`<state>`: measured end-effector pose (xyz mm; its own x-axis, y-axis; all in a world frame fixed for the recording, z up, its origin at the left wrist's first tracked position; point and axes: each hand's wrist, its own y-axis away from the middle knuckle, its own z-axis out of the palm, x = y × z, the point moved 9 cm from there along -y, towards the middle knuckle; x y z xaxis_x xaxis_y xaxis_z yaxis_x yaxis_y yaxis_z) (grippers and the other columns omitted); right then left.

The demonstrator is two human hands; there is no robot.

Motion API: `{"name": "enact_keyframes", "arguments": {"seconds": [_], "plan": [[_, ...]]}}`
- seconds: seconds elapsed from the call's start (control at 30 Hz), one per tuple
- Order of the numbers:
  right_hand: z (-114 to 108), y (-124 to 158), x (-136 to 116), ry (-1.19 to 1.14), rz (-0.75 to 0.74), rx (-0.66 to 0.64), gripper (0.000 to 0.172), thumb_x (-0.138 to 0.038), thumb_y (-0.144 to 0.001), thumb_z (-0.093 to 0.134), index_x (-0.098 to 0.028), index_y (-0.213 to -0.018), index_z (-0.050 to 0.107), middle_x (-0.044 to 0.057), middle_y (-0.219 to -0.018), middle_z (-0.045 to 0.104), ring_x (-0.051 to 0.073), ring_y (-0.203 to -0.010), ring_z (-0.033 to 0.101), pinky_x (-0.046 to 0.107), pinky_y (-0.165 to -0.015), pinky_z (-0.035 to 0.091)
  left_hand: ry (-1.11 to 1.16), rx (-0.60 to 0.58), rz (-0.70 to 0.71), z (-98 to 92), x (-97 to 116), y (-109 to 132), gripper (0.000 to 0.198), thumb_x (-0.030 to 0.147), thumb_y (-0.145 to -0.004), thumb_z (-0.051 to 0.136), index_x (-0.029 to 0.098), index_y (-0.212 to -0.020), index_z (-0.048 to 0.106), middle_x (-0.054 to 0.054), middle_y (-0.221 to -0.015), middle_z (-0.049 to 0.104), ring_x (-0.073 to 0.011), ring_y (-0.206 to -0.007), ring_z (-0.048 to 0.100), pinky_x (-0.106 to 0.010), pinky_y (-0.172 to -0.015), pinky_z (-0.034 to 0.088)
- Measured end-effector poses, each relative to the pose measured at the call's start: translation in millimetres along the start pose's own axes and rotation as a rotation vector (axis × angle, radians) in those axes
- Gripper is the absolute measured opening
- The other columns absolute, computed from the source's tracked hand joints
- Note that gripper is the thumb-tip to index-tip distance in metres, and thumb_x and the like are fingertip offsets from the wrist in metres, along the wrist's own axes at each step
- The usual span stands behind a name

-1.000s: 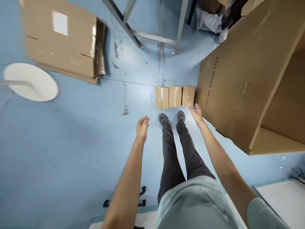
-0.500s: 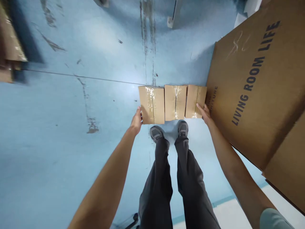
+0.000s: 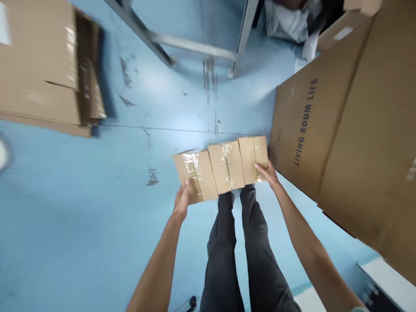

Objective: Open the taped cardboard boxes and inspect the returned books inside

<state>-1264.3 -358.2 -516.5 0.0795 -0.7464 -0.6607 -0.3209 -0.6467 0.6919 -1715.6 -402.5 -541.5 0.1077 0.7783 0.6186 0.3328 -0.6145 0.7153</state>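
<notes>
Three small cardboard boxes sit side by side in a row before my legs, their tops sealed with clear tape. The left box [image 3: 206, 175] is gripped at its outer end by my left hand [image 3: 182, 200], thumb on top. At the other end, my right hand [image 3: 269, 174] clasps the right box [image 3: 248, 159], its thumb also over the top. Pressed between those two is the middle box [image 3: 234, 167], which neither hand touches. The row tilts, left end nearer to me, and covers my shoes. My fingers under the outer sides are mostly hidden.
A big carton [image 3: 328, 112] printed "LIVING ROOM LIFE" stands close on the right. Flattened cardboard [image 3: 39, 65] is stacked at left. A metal frame [image 3: 198, 47] stands ahead on the blue floor [image 3: 130, 242], near a grey plastic bag [image 3: 287, 21].
The row of boxes has come up off the floor, closer to me, and its left end has swung toward me. My left thumb now lies over the left box. The view has shifted.
</notes>
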Motion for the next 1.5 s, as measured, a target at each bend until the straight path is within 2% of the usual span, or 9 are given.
{"name": "enact_keyframes", "arguments": {"seconds": [0.2,0.37,0.5,0.63,0.73,0.87,1.03,1.27,1.5], "plan": [[-30,179,-124,-0.100,-0.096,0.020,0.093,-0.076,-0.077,0.087,-0.025,-0.152,0.064,0.016,-0.144,0.078,0.038,-0.132,0.077,0.063,-0.117,0.060,-0.016,-0.013,-0.014,-102.0,137,133,0.078,0.088,-0.083,0.073,0.022,-0.124,0.081,-0.019,-0.142,0.078,-0.0457,-0.149,0.062,-0.065,-0.132,0.041],[-103,329,-232,-0.197,-0.163,0.103,0.088,-0.076,-0.086,0.081,-0.024,-0.155,0.064,0.016,-0.150,0.076,0.037,-0.141,0.071,0.064,-0.123,0.055,-0.133,-0.083,0.220,-157.5,288,253,0.083,0.094,-0.081,0.067,0.022,-0.119,0.081,-0.017,-0.126,0.082,-0.0413,-0.128,0.073,-0.055,-0.116,0.057],[-176,438,-294,-0.309,-0.245,0.180,0.082,-0.075,-0.089,0.080,-0.027,-0.153,0.066,0.013,-0.155,0.073,0.036,-0.149,0.066,0.060,-0.127,0.052,-0.241,-0.110,0.499,-179.3,404,347,0.082,0.094,-0.080,0.063,0.021,-0.111,0.081,-0.014,-0.118,0.080,-0.0375,-0.117,0.073,-0.046,-0.099,0.062],[-254,523,-326,-0.401,-0.354,0.308,0.079,-0.077,-0.086,0.082,-0.029,-0.148,0.072,0.012,-0.151,0.075,0.038,-0.146,0.067,0.060,-0.123,0.056,-0.279,-0.212,0.755,-160.8,496,435,0.069,0.086,-0.084,0.064,0.023,-0.105,0.080,-0.011,-0.111,0.078,-0.0342,-0.110,0.073,-0.042,-0.095,0.063],[-316,566,-326,-0.465,-0.401,0.432,0.081,-0.080,-0.082,0.084,-0.029,-0.144,0.074,0.012,-0.145,0.078,0.039,-0.141,0.070,0.058,-0.118,0.060,-0.338,-0.304,0.897,-117.6,538,497,0.063,0.082,-0.087,0.064,0.024,-0.103,0.080,-0.010,-0.109,0.077,-0.0316,-0.104,0.074,-0.041,-0.095,0.063],[-396,603,-291,-0.558,-0.391,0.596,0.080,-0.077,-0.078,0.087,-0.027,-0.139,0.076,0.012,-0.141,0.080,0.040,-0.133,0.075,0.056,-0.112,0.063,-0.393,-0.395,0.997,-38.9,554,564,0.067,0.085,-0.085,0.065,0.023,-0.105,0.080,-0.012,-0.109,0.078,-0.0326,-0.102,0.075,-0.043,-0.093,0.064],[-488,631,-215,-0.652,-0.355,0.707,0.077,-0.071,-0.082,0.088,-0.029,-0.145,0.075,0.011,-0.142,0.080,0.040,-0.133,0.075,0.057,-0.114,0.063,-0.522,-0.489,0.996,79.4,536,627,0.081,0.092,-0.081,0.062,0.019,-0.111,0.079,-0.016,-0.115,0.081,-0.0367,-0.105,0.077,-0.045,-0.087,0.063],[-649,663,-98,-0.651,-0.276,0.887,0.077,-0.070,-0.087,0.084,-0.030,-0.151,0.072,0.010,-0.139,0.081,0.040,-0.133,0.075,0.056,-0.115,0.063,-0.676,-0.615,1.038,275.6,491,733,0.086,0.097,-0.079,0.060,0.020,-0.110,0.080,-0.015,-0.109,0.082,-0.0382,-0.102,0.079,-0.046,-0.088,0.063],[-799,657,-44,-0.696,-0.253,0.912,0.081,-0.071,-0.088,0.084,-0.028,-0.155,0.069,0.010,-0.149,0.076,0.040,-0.139,0.071,0.054,-0.114,0.062,-0.790,-0.671,1.040,435.4,478,819,0.089,0.097,-0.080,0.057,0.019,-0.119,0.077,-0.018,-0.122,0.082,-0.0409,-0.112,0.078,-0.049,-0.095,0.062]]}}
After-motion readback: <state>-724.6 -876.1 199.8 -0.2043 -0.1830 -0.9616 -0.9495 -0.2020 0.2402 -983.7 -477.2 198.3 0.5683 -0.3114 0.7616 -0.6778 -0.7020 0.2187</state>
